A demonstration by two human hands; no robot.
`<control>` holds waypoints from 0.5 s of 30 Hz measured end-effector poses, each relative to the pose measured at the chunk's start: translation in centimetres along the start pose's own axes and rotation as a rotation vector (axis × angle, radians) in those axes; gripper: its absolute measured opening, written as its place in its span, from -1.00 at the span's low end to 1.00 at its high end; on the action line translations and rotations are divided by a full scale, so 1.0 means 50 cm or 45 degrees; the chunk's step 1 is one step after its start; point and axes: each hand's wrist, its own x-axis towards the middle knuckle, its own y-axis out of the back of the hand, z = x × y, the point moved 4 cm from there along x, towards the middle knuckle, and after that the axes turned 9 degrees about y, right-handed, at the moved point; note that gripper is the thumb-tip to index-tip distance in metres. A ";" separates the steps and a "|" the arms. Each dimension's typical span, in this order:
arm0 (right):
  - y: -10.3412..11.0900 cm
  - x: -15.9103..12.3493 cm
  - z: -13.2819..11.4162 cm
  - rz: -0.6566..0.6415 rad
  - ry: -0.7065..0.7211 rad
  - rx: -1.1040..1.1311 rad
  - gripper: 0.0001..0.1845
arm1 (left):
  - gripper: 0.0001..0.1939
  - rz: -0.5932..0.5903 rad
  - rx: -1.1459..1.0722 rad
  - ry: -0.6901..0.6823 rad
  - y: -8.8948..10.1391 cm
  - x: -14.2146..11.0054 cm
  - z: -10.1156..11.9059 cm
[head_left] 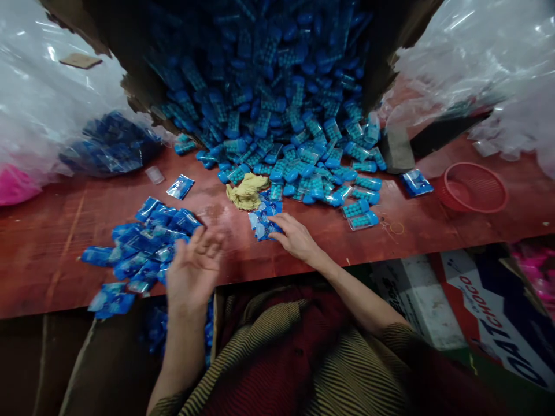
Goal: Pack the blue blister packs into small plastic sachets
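Observation:
My left hand (193, 267) hovers palm up over the front edge of the red-brown table (52, 242), fingers spread and holding nothing. It is just right of a loose pile of bagged blue packets (145, 245). My right hand (293, 234) lies on the table with its fingers pressed on a small stack of bagged blue packets (263, 222). Behind it lies a crumpled yellow cloth (247, 190). A big heap of small blue cases (295, 138) spills out of an open cardboard box (130, 52) at the back.
A red plastic basket (472, 188) stands at the right. One bagged packet (416, 182) lies beside it. Clear plastic bags (43, 104) flank the box, one holding blue packets (113, 144). A printed carton (489, 312) stands below the table's right edge.

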 end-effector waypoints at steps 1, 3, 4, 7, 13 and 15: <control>-0.001 0.006 0.003 -0.056 -0.019 -0.140 -0.54 | -0.73 -0.070 0.087 0.096 -0.012 0.002 -0.035; -0.002 0.015 0.007 -0.186 -0.054 -0.331 -0.46 | -0.82 -0.152 0.197 0.215 -0.031 0.009 -0.097; 0.000 0.020 0.006 -0.227 -0.063 -0.375 -0.43 | -0.80 -0.163 0.237 0.233 -0.035 0.015 -0.119; 0.016 0.049 -0.002 -0.174 -0.035 -0.392 -0.39 | -0.69 -0.168 0.290 0.162 -0.037 0.038 -0.144; -0.003 0.197 0.000 -0.049 0.049 -0.489 -0.34 | -0.63 -0.148 0.353 -0.049 -0.037 0.080 -0.124; -0.029 0.246 0.015 -0.136 0.049 -0.539 -0.60 | -0.65 -0.096 0.446 -0.240 -0.044 0.092 -0.106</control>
